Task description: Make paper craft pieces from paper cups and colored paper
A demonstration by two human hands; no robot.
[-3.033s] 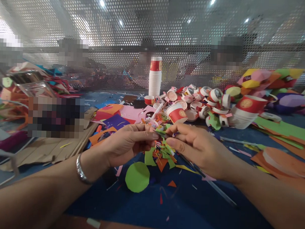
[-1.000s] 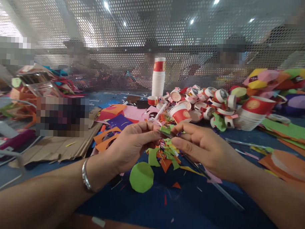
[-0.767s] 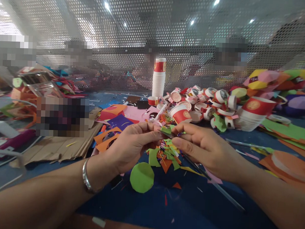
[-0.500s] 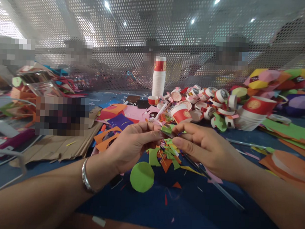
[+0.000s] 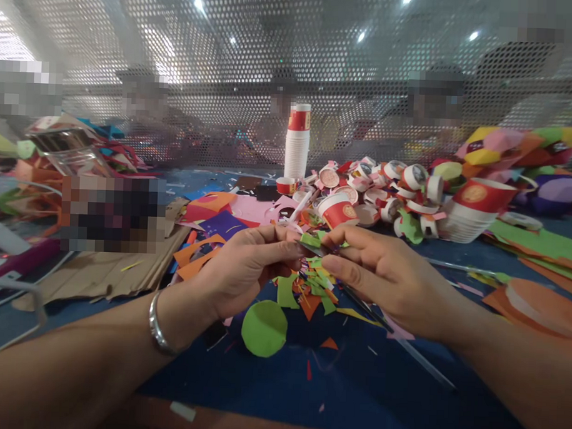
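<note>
My left hand [image 5: 256,260], with a silver bangle [image 5: 156,322] at the wrist, is closed in a pinch on a small green paper piece [image 5: 310,240]. Facing it, my right hand [image 5: 375,264] has thumb and fingers closed on a thin grey blade [image 5: 317,249] that lies against the paper; what it belongs to is mostly hidden. Under both hands spreads a heap of paper scraps [image 5: 318,284], mainly green and orange. A green paper disc [image 5: 264,328] lies nearer me on the blue table [image 5: 355,392]. A thin dark rod [image 5: 365,305] shows below my right hand.
Beyond my hands are a red-and-white paper cup [image 5: 338,210], a tall cup stack [image 5: 296,152] and a pile of cut cup pieces [image 5: 385,180]. Tilted stacked cups [image 5: 476,208] stand right. Brown cardboard [image 5: 110,274] lies left. A clear straw [image 5: 426,363] lies front right.
The green paper piece has turned slightly between my fingers and shows a brighter face. Both hands keep nearly the same place; the whole view has shifted a little.
</note>
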